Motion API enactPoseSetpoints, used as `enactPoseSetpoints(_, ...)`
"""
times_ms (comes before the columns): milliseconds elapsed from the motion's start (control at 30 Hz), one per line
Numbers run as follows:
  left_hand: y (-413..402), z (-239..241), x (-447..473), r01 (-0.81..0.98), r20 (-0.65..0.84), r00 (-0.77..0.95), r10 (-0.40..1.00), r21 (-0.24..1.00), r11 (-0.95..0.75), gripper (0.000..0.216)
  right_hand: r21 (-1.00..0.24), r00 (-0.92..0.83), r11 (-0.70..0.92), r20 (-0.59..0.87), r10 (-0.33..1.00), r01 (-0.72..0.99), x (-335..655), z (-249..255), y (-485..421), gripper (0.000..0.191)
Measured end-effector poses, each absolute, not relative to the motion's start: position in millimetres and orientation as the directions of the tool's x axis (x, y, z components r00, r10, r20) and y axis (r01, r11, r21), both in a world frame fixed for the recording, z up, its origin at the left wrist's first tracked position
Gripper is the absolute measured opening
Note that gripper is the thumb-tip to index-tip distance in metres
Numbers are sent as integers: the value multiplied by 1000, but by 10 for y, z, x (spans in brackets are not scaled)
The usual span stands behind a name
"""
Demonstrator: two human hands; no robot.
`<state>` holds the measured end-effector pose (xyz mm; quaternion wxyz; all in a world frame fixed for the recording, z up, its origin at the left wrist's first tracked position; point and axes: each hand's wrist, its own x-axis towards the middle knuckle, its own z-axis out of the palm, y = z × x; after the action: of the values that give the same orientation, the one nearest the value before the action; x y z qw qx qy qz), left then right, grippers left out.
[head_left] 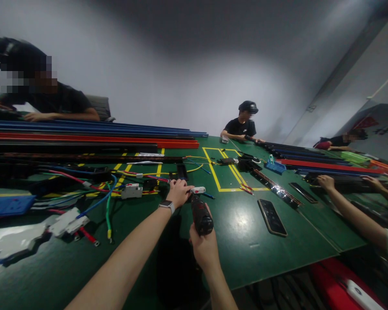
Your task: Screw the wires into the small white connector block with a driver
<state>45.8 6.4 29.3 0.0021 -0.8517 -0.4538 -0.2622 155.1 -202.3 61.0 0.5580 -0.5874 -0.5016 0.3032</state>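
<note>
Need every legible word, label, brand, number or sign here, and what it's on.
Nothing reads with certainty.
Wall characters, far right: large, too blurred.
Black shirt, person at middle back: white mark, too small.
Drill: red marking, blurred.
Small white switch: print too small.

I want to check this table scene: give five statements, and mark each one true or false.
1. The right hand grips a power drill. True.
2. The smartwatch is on the right arm. False: the smartwatch is on the left arm.
3. Yellow lines mark the green table. True.
4. The smartphone nearest the power drill lies left of it. False: that smartphone lies to the right.
5. A blue power strip lies at the picture's left edge. True.
</note>
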Motion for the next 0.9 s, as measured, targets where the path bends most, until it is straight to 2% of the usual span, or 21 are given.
enactPoseSetpoints(100, 72, 278, 457, 773, 455, 452, 768, 230, -591, 30, -961, 258, 101, 169, 951, 256, 1562, 604, -2011, 69)
enactPoseSetpoints(400, 75, 269, 460, 772, 465, 450, 762, 225, -594, 29, -966, 267, 105, 169, 949, 237, 1578, 595, -2005, 75)
enactPoseSetpoints(633, 71, 276, 460, 770, 465, 450, 762, 231, -595, 29, -950, 256, 93, 174, 951, 300, 1566, 598, -2017, 76)
enactPoseSetpoints(900, 88, 259, 461, 769, 466, 448, 763, 235, -595, 29, -952, 271, 105, 186, 944, 288, 1563, 597, -2014, 74)
